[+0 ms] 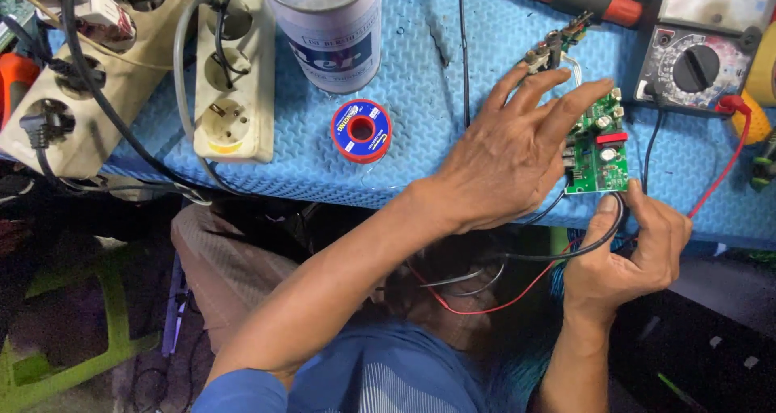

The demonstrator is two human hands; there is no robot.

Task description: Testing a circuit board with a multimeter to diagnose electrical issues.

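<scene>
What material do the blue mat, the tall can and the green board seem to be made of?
Blue mat: probably foam or rubber, matte, with an embossed ripple pattern. Tall can: likely metal, with a shiny rim and a paper-like label. Green board: rigid laminate with a glossy green coating, carrying small components.

One head-worn camera looks steeply down from above the person's own arms, close to the work. It faces the near edge of a blue mat (420,98) filling the upper half of the frame, while the lower half drops past the edge to the lap and floor. No second view shares the scene.
</scene>
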